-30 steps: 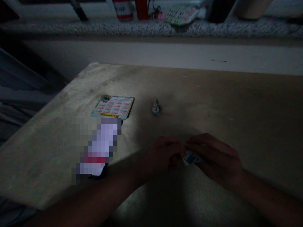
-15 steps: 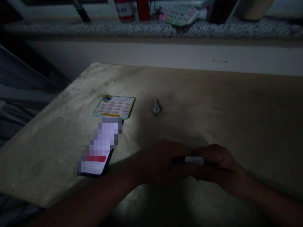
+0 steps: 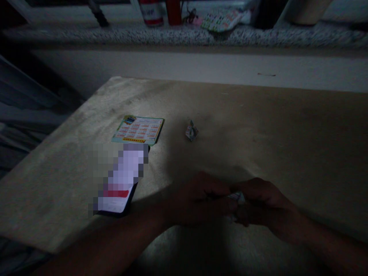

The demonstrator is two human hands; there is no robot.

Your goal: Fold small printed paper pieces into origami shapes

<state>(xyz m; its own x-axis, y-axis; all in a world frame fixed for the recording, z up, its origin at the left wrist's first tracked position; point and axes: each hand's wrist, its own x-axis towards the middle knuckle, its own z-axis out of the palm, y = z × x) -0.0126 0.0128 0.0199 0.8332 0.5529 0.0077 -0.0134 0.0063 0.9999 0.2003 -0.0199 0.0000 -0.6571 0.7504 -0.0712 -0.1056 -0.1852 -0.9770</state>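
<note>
Between my two hands, low in the view, is a small piece of printed paper [image 3: 237, 197], pale with fine print and bent or folded. The fingers of my left hand [image 3: 201, 199] pinch it from the left. My right hand [image 3: 266, 205] grips it from the right, thumb and fingertips close together. Much of the paper is hidden by the fingers, and the light there is dim. Farther back on the table lies a small crumpled or folded paper piece [image 3: 191, 131], apart from both hands.
A phone [image 3: 123, 180] with a lit, blurred screen lies beside my left forearm. Just beyond it is a printed calendar card [image 3: 139, 129]. Along the back runs a speckled stone sill [image 3: 123, 36] bearing a red-and-white can [image 3: 151, 13], a printed packet [image 3: 221, 19] and other items.
The paper between my hands has changed shape, from a flat strip to a bent, pointed form. My fingers have shifted slightly around it. The things on the table have stayed put.
</note>
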